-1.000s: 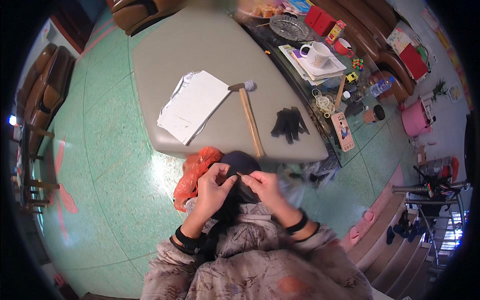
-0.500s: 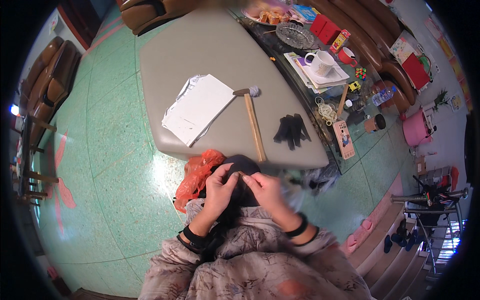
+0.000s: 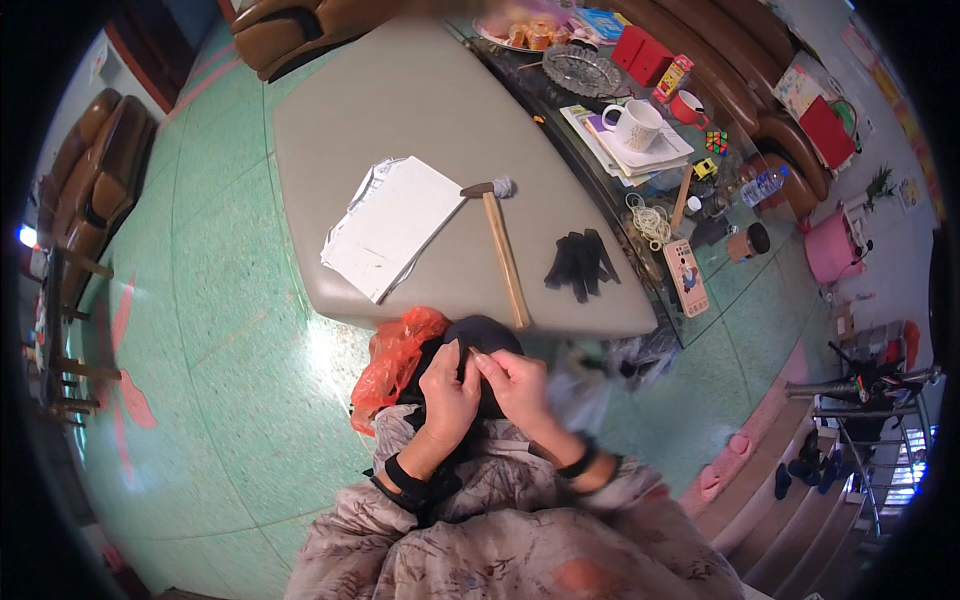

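Observation:
My left hand (image 3: 449,397) and my right hand (image 3: 517,391) meet above my lap, their thumbs and fingers pinched close together. Whatever lies between the fingertips is too small and hidden to make out. Dark cloth (image 3: 484,334) shows just behind the fingers. A crumpled orange-red plastic bag (image 3: 392,368) sits left of my left hand. Beyond my hands, on the grey padded bench (image 3: 430,100), lies a hammer (image 3: 503,262) with a wooden handle and a whitish wad at one end of its head. Several black strips (image 3: 582,264) are to its right, and a stack of white sheets (image 3: 392,230) to its left.
A glass table (image 3: 712,277) at the right carries a white mug (image 3: 634,126), a glass dish (image 3: 581,70), a phone (image 3: 686,278), a tangle of pale bands (image 3: 650,219) and a bottle (image 3: 765,187). Steps (image 3: 765,510) descend at the lower right.
Both hands have dropped slightly toward my lap, and the left has moved a little right. The fingertips stay pinched together. The view has shifted slightly; the things on the bench rest where they were.

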Tool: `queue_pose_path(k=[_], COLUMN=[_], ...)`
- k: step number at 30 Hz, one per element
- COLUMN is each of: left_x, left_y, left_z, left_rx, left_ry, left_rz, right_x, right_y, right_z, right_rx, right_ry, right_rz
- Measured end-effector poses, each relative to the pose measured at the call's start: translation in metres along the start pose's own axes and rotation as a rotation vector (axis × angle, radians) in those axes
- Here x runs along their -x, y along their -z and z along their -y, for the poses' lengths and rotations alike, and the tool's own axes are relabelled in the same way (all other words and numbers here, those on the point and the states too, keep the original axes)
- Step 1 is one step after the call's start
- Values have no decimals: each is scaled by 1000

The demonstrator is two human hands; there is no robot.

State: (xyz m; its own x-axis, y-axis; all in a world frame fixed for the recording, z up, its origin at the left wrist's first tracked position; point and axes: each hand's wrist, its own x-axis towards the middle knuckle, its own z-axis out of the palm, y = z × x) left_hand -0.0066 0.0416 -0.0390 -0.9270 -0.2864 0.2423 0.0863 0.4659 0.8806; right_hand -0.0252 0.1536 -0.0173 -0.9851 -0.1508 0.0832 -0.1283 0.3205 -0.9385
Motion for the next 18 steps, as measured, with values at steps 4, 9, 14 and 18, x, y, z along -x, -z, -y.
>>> queue_pose_path(k=[4,9,14,18], left_x=[-6,-7,-3,3], left_y=[6,6,4,-4], left_z=[-5,-13,-11,-7], left_rx=[117,326,173,-29], left_ry=[82,290,175,16], left_rz=[138,126,112,48], right_x=[-6,-5,3,6], right_y=[6,20,21,13], right_z=[-18,-13,-3,-1], right_rx=[39,89,50,44], right_ry=[103,53,-82,-49], right_rz=[7,86,92,19])
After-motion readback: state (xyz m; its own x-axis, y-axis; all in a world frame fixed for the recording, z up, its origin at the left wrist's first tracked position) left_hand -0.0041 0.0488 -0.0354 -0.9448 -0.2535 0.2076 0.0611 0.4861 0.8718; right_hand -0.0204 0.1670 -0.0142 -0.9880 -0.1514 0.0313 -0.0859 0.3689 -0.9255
